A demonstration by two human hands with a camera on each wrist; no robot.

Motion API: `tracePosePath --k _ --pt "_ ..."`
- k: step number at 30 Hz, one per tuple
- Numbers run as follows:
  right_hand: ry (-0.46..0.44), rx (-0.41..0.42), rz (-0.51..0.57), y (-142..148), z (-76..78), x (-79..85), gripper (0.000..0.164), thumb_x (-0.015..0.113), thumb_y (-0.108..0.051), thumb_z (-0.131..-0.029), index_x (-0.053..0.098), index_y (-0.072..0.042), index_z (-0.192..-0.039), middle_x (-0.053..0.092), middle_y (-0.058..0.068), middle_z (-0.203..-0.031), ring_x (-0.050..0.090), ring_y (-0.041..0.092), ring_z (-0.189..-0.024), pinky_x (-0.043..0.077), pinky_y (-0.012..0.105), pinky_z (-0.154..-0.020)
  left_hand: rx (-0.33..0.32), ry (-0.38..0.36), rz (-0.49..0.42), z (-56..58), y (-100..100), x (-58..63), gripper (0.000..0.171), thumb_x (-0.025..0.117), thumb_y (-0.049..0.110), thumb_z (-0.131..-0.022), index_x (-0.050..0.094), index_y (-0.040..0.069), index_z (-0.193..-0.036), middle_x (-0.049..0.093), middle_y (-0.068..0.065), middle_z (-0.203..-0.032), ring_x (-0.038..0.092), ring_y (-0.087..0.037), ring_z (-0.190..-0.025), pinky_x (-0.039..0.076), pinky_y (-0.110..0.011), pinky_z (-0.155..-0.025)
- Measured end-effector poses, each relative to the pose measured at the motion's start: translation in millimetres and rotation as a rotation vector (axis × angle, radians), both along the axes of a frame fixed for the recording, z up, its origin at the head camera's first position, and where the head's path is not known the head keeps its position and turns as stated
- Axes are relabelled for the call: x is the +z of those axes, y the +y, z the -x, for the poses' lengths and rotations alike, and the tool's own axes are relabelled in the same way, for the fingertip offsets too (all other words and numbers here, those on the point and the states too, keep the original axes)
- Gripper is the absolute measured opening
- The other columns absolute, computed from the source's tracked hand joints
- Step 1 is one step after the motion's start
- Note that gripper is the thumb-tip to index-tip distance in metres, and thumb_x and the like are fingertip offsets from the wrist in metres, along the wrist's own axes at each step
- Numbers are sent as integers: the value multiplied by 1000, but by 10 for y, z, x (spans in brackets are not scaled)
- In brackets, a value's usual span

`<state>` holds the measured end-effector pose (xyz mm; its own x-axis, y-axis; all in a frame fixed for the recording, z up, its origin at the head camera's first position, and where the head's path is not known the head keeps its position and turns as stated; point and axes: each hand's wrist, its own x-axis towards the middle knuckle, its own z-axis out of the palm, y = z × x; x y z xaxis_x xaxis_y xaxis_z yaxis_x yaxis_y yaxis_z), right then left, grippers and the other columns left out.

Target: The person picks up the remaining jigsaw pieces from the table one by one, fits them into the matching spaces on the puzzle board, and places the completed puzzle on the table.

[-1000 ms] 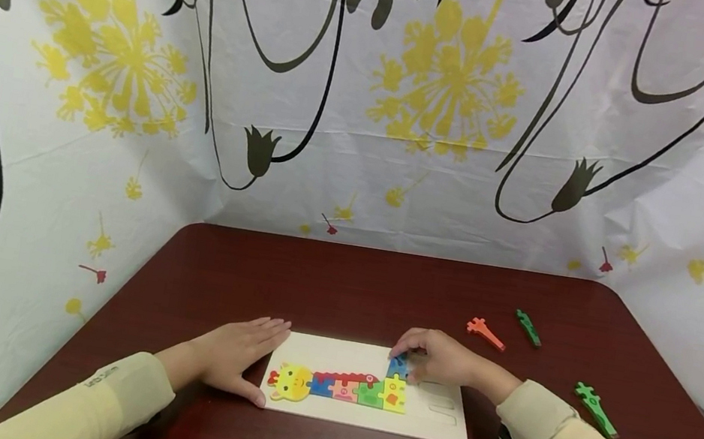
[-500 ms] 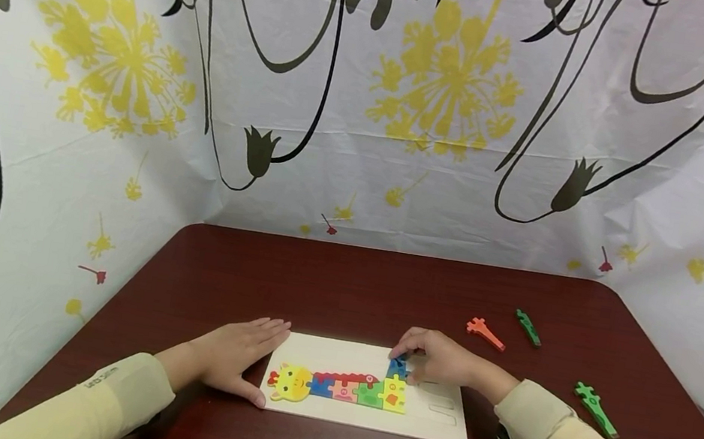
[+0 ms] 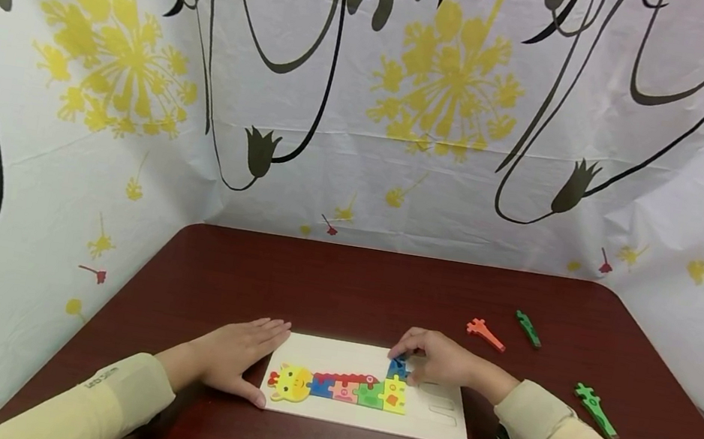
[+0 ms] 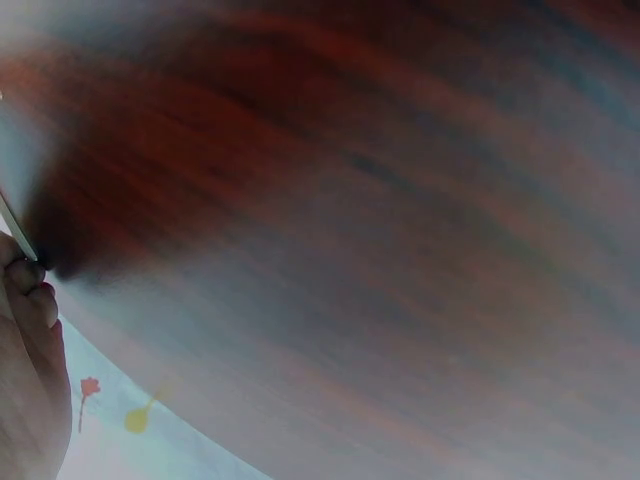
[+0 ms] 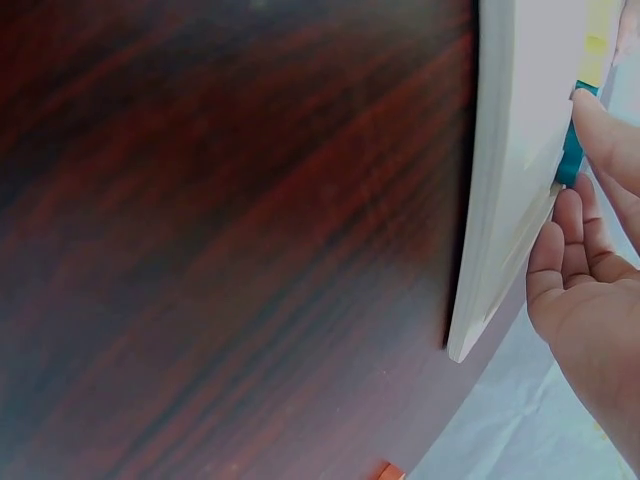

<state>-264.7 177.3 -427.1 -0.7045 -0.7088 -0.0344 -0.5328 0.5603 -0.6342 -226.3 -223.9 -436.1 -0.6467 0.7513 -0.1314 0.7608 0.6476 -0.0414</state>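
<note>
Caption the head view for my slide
Right hand pinches a blue piece on the giraffe puzzle board; left hand at its edge.

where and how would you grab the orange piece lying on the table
I'd pinch the orange piece across the middle of its slim leg, coming from above with the right hand, the nearer one. It lies flat with both long sides free, and the narrow leg should fit between thumb and finger more easily than the wider, knobbed end at its left.

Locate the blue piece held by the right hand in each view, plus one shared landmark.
Head: blue piece below centre, slightly right, pinched by the right hand.
Left wrist: not in it.
Right wrist: blue piece at upper right.
Shared landmark: dark red table, in all three.
</note>
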Motion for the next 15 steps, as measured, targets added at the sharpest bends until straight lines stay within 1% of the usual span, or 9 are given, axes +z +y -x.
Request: tracePosePath --k 7,15 --pt "3 -2 2 0 -8 19 37 80 -7 -79 72 -17 -114 60 -7 -106 55 18 -99 49 41 -92 -3 3 1 -3 -2 3 113 33 87 -79 19 5 -155 17 -9 -160 15 -22 -146 18 -38 -116" --pt "8 -11 -2 18 -18 53 38 81 -9 -79 71 -18 -114 60 -8 -107 55 18 -99 49 42 -92 -1 3 5 4 -4 -2 113 32 87 -78 18 5 -155 17 -8 -161 14 -22 -146 17 -38 -116"
